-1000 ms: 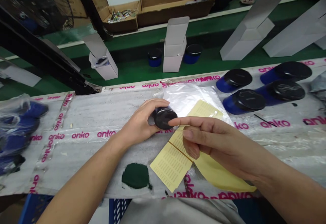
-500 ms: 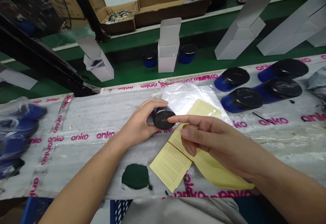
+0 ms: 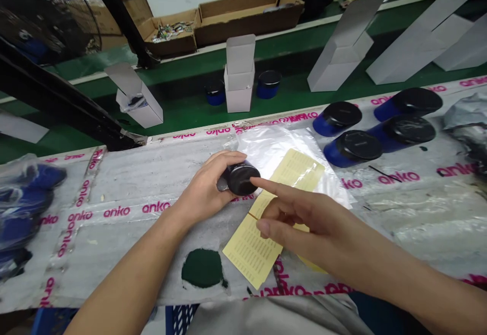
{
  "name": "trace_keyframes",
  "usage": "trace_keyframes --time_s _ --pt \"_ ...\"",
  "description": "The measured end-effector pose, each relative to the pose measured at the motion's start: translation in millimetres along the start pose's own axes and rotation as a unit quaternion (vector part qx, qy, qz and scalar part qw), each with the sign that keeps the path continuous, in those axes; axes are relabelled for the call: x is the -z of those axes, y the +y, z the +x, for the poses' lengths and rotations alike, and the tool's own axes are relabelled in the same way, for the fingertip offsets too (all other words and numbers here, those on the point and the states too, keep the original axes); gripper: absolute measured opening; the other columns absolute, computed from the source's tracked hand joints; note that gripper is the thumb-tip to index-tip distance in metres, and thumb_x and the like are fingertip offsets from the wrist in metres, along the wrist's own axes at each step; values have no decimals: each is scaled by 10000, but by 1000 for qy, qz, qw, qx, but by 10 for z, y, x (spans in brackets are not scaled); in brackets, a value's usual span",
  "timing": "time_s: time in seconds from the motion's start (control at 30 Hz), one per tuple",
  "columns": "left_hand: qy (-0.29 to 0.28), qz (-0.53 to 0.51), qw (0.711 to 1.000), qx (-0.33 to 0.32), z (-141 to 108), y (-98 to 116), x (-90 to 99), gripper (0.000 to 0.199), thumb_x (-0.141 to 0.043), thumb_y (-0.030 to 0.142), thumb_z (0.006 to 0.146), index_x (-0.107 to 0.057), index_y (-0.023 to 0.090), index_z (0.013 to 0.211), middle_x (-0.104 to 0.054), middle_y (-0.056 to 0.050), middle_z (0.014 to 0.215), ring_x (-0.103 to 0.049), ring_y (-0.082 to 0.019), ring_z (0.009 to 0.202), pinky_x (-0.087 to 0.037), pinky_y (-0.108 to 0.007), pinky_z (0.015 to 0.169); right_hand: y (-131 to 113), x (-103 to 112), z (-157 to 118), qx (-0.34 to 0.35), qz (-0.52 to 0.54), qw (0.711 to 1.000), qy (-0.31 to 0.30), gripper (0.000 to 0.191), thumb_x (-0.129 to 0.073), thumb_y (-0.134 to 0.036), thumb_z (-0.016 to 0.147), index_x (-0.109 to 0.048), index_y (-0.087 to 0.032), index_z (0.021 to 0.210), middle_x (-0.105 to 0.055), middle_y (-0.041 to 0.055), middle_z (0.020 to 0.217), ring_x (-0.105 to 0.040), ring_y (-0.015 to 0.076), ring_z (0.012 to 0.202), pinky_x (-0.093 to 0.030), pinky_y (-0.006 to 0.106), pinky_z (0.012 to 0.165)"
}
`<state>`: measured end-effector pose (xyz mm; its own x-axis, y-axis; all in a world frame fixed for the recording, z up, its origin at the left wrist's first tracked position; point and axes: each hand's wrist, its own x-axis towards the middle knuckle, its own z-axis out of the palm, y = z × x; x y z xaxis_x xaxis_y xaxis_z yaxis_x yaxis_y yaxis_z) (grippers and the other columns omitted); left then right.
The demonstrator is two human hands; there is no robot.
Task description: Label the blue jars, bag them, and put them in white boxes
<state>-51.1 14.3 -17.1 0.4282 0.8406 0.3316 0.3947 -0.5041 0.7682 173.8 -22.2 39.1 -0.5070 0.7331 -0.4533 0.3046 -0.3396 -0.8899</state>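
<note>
One dark jar (image 3: pixel 239 176), clasped in left hand (image 3: pixel 207 185), right hand (image 3: pixel 310 218) unclosed, forefinger (image 3: pixel 271 186) at lid (image 3: pixel 244 180)

Mid-frame, I'm missing much of the container (image 3: pixel 243 179) behind the left hand (image 3: pixel 207 188); the left edge is cropping a bag (image 3: pixel 26 193).

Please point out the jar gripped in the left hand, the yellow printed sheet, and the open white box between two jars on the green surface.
Jar (image 3: pixel 239 179): head view, on its black lid.
Yellow sheet (image 3: pixel 247 247): head view, on its printed near end.
White box (image 3: pixel 239 97): head view, on its front wall.
</note>
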Motion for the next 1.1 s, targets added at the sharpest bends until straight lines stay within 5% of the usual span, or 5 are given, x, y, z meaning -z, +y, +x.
trace_keyframes --time_s 0.4,0.6,0.83,1.0,1.1 --pt "19 1 1000 18 -22 -28 -18 528 -798 182 820 -578 294 1286 -665 -74 1331 -604 -267 1290 -498 -478 1092 -102 124 528 205 -286 919 175 240 -716 -270 843 -640 -219 1065 -678 68 1045 -641 190 751 -509 350 687" --pt "33 -10 991 132 21 19 92 598 -875 193 724 -618 264 1259 -685 -77 1321 -644 -282 1245 -502 -503 1093 -447 575 790 82 -140 983 90 185 -578 -242 926 -673 -170 1068 -729 69 817 -678 195 646 -511 319 551" --pt "59 58 968 235 18 -49 521 797 -867 280 722 -514 255 1436 -556 -142 1509 -528 -369 1389 -424 -599 1134 -307 852 990 200 -479 848 101 42 -708 -140 800 -695 -180 795 -705 105 908 -633 250 815 -392 348 642" --pt "150 113 981 58 -7 208 383 607 -778 287 852 -547 347 1409 -605 -70 1445 -543 -301 1363 -512 -474 1057 -127 780 1024 246 -462 846 98 238 -630 -62 834 -576 -194 643 -641 94 875 -592 253 893 -398 365 725" --pt "103 97 989 -34 -15 353 101 478 -725 236 901 -589 337 1348 -666 -56 1327 -611 -249 1269 -509 -445 1076 -180 800 934 261 -437 855 103 195 -660 -81 823 -573 -195 692 -628 87 956 -593 245 955 -437 363 785"
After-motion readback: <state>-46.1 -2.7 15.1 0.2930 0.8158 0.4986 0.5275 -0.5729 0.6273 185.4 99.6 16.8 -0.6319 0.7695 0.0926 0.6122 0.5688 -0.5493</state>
